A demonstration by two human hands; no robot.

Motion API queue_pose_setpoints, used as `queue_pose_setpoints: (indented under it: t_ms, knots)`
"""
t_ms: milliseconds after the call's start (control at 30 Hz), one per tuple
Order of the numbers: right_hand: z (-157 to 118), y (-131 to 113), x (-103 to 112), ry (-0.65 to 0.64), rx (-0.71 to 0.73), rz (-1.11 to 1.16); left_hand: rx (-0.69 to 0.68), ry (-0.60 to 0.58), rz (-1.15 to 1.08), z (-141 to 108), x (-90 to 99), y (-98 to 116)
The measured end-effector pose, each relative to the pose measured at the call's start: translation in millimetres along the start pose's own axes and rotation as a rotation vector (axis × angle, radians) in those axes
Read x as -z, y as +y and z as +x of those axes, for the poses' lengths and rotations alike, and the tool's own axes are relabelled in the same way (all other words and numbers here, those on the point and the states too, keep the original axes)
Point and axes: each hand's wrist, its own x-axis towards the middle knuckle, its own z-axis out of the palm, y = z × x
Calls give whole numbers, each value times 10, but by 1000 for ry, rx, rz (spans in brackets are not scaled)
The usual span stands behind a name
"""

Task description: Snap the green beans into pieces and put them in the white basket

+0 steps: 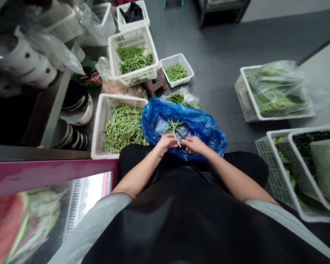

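A blue plastic bag (213, 134) lies open in front of my body, with several long green beans (173, 126) in it. Over its near edge my left hand (167, 143), a gold bangle at the wrist, pinches a green bean (178, 142) between thumb and fingers. Close by on the right, my right hand (194, 145) has its fingers drawn together near the bean's end; what they hold is too small to make out. Left of the bag stands a white basket (98, 126) holding a heap of short green bean pieces (125, 128).
Beyond the bag are a white basket of greens (137, 77), a small basket of beans (191, 71) and a clear bag (194, 99). Baskets of vegetables (250, 101) line the right side. A metal shelf (57, 106) and a pink-edged cabinet (71, 168) flank my left.
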Motion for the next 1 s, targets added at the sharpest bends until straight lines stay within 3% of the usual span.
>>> queue_pose_setpoints:
  t_ms: [133,300,467,533,633,700,767,867,900,933,1000]
  knots:
    - [-199,25,-264,42,73,68,-65,-27,-103,-228,-76,-128]
    - [-491,114,-327,209,220,-259,-100,-73,-225,-497,-131,-240]
    - [-603,290,-327,354,220,-443,-131,-80,-314,-658,-190,-297]
    - [-643,295,-317,468,320,-499,-121,-76,-348,-682,-217,-313]
    - [-812,160,-269,573,642,-446,-88,-82,-367,-688,-238,-317]
    - [-982,29,-214,527,792,-316,-61,-75,-367,-697,-224,-305]
    - [-1121,-54,-149,311,783,-187,-50,-102,-342,-731,-187,-284]
    - [-1137,-2,-60,-196,540,-113,-63,-272,-218,-837,-120,-249]
    - [-1085,48,-37,-283,441,-81,-68,-333,-167,-879,-102,-241]
    - [-1014,98,-17,-298,353,-16,-70,-384,-117,-918,-89,-238]
    - [-859,156,19,-152,250,233,-73,-451,-27,-975,-78,-246]
